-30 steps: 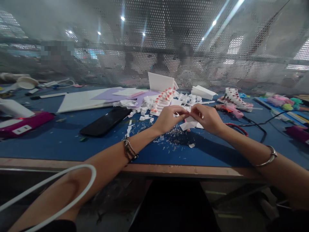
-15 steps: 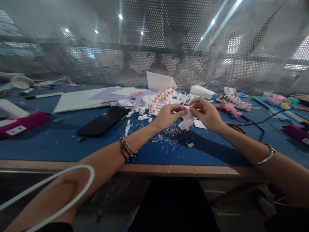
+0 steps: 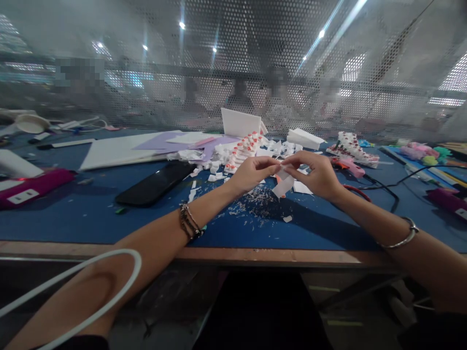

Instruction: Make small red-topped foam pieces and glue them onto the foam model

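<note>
My left hand [image 3: 251, 174] and my right hand [image 3: 318, 174] meet above the blue table [image 3: 91, 214], both pinched on a small white paper piece [image 3: 283, 183] with a bit of pink at its edge. The fingertips of the two hands touch at its top. Beneath them lies a scatter of tiny paper shavings [image 3: 257, 201]. Just behind stands a stack of white pieces with red dots [image 3: 243, 149] amid loose white scraps.
A black phone [image 3: 156, 182] lies left of the hands. White and purple sheets [image 3: 146, 146] lie behind it. A magenta tool [image 3: 32, 187] is at far left, a pink glue gun [image 3: 348, 166] with black cable to the right. A perforated screen [image 3: 233, 73] backs the table, people behind it.
Both hands lifted the paper piece slightly off the table and turned it between the fingertips; in the last half second they barely moved.
</note>
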`<action>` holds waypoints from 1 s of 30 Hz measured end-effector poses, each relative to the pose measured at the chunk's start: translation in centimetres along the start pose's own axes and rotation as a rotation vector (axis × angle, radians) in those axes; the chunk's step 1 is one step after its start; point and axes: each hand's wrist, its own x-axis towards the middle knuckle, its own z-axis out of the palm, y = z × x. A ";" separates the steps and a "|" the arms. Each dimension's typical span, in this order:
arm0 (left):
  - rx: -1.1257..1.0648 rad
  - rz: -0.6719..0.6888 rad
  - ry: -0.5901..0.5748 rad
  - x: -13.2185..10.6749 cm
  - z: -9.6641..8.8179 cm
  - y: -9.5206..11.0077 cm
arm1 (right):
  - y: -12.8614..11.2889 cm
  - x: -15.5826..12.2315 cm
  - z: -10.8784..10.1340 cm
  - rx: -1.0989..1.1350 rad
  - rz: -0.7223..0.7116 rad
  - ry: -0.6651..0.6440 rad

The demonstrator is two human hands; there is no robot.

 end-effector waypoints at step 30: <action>-0.386 -0.199 0.074 -0.1 0.6 0.1 | 0.2 -0.2 1.1 0.345 0.215 0.037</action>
